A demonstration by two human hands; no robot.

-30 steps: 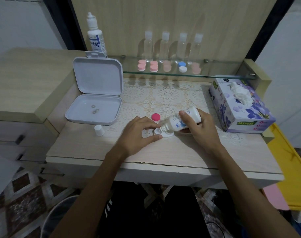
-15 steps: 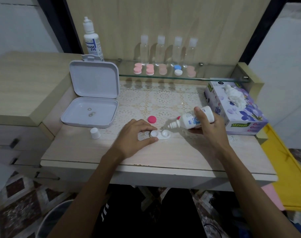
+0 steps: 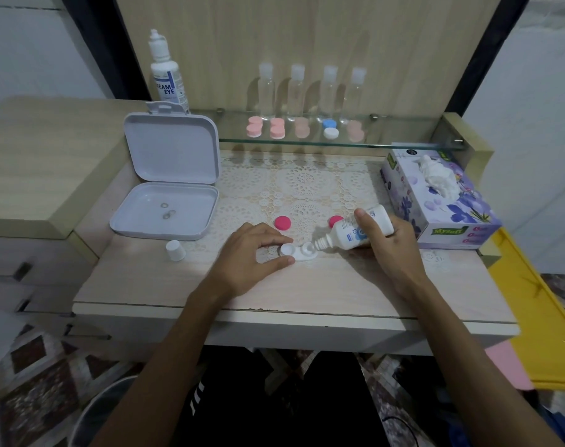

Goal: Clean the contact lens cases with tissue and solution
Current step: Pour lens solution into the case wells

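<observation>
A white two-well contact lens case (image 3: 296,251) lies open on the table (image 3: 339,285). My left hand (image 3: 252,253) pinches its left well between thumb and forefinger. My right hand (image 3: 390,246) grips a small white solution bottle (image 3: 352,233), tilted with its nozzle down over the right well. Two pink caps (image 3: 282,222) (image 3: 335,220) lie just behind the case. The bottle's white cap (image 3: 175,250) stands to the left. A purple tissue box (image 3: 442,201) sits at the right with a tissue sticking out.
An open grey box (image 3: 165,208) holding two lenses sits at the left. A glass shelf (image 3: 387,144) carries several closed lens cases (image 3: 277,128), with clear bottles (image 3: 295,91) behind them. A tall eye-solution bottle (image 3: 166,75) stands at the back left.
The bottle lifted off the left well, swung right, and now its nozzle points down at the right well. My left hand kept its hold on the case.
</observation>
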